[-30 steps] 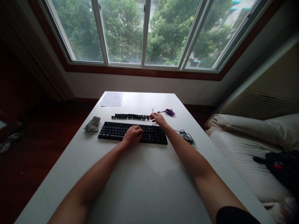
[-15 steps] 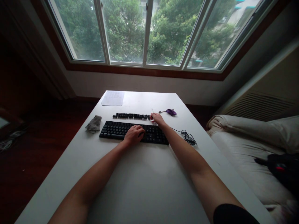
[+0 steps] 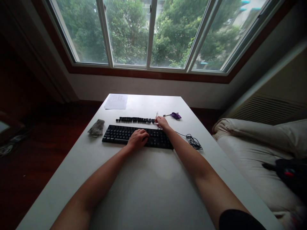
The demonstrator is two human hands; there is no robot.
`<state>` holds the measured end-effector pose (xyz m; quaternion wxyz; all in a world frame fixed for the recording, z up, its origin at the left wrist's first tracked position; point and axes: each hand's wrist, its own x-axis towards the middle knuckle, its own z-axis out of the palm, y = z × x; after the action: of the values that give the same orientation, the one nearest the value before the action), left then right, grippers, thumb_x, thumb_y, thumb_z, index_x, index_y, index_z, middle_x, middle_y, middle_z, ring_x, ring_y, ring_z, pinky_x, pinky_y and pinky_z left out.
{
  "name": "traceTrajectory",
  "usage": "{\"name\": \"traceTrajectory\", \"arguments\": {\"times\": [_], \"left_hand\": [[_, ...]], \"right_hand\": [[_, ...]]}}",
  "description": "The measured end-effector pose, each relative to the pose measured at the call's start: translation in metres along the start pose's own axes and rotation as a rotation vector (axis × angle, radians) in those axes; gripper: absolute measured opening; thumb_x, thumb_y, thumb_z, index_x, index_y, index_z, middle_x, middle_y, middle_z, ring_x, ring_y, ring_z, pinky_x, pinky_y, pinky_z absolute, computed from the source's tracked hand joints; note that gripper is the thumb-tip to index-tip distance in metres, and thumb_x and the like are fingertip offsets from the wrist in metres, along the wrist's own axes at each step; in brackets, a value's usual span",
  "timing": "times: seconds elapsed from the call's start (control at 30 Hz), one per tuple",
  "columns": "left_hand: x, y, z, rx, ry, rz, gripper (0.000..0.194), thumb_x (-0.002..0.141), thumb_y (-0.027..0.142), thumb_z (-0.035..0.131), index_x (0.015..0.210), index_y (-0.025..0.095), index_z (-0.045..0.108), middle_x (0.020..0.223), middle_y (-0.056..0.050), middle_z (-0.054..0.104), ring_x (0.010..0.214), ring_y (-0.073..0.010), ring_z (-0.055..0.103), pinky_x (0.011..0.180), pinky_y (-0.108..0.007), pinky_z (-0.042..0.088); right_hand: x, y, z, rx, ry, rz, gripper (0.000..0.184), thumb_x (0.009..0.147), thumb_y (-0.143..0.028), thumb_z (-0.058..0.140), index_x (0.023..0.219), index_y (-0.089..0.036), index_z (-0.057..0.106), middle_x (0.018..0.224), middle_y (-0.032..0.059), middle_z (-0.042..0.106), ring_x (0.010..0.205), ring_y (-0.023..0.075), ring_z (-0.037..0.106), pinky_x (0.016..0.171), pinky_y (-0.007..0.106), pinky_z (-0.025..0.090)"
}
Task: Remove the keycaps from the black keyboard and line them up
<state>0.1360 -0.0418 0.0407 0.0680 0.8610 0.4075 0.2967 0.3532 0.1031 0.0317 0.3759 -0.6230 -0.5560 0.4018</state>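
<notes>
My left hand [image 3: 137,139] rests on the middle of a black keyboard [image 3: 116,134], its fingers bent and a little apart over the keys. Beyond the keyboard's back edge, my right hand [image 3: 161,122] is closed on a small keycap puller [image 3: 157,114]. Two thin wire prongs stick up from the fingers, and a bit of red shows at the grip. A row of loose black keycaps [image 3: 134,119] lies behind the keyboard, its right end close to the right fingertips. What the left fingertips touch is partly hidden.
A crumpled grey cloth [image 3: 96,127] lies left of the keyboard. On the right are a coiled black cable [image 3: 194,142] and a purple brush [image 3: 176,115]. A paper sheet [image 3: 116,101] lies at the back left of the white table [image 3: 144,179]. A couch [image 3: 249,150] stands at right.
The whole view has shifted slightly. My right hand has stayed at the end of the keycap row with the keycap puller, turning only a little. The left hand has kept its place on the keyboard.
</notes>
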Motion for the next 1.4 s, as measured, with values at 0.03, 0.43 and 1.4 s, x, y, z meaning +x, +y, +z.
{"name": "traceTrajectory", "arguments": {"times": [0.03, 0.43, 1.4], "left_hand": [[0.0, 0.0, 0.0, 0.0, 0.001, -0.002, 0.017, 0.09, 0.02, 0.059, 0.101, 0.025, 0.07, 0.106, -0.005, 0.066, 0.1, -0.0219, 0.058, 0.093, -0.04, 0.047], [0.0, 0.0, -0.001, 0.0, 0.002, 0.0, 0.017, 0.09, 0.019, 0.059, 0.102, 0.024, 0.069, 0.106, -0.005, 0.066, 0.1, -0.0215, 0.058, 0.093, -0.039, 0.048], [0.0, 0.0, 0.003, -0.011, 0.014, 0.0, 0.018, 0.09, 0.018, 0.059, 0.102, 0.025, 0.07, 0.107, -0.005, 0.066, 0.101, -0.0213, 0.059, 0.094, -0.039, 0.047]], "right_hand": [[0.0, 0.001, 0.001, 0.01, -0.004, 0.004, 0.032, 0.093, -0.04, 0.048, 0.074, -0.018, 0.06, 0.079, 0.0063, 0.067, 0.07, 0.0153, 0.061, 0.059, 0.024, 0.051], [-0.009, -0.004, -0.002, 0.028, 0.011, -0.061, 0.034, 0.095, -0.043, 0.042, 0.082, -0.018, 0.062, 0.084, 0.006, 0.068, 0.079, 0.0162, 0.064, 0.063, 0.023, 0.05], [-0.07, -0.01, -0.033, -0.088, -0.133, -0.549, 0.031, 0.087, -0.04, 0.061, 0.113, -0.025, 0.066, 0.075, -0.0019, 0.061, 0.067, 0.0148, 0.061, 0.068, 0.027, 0.048]]}}
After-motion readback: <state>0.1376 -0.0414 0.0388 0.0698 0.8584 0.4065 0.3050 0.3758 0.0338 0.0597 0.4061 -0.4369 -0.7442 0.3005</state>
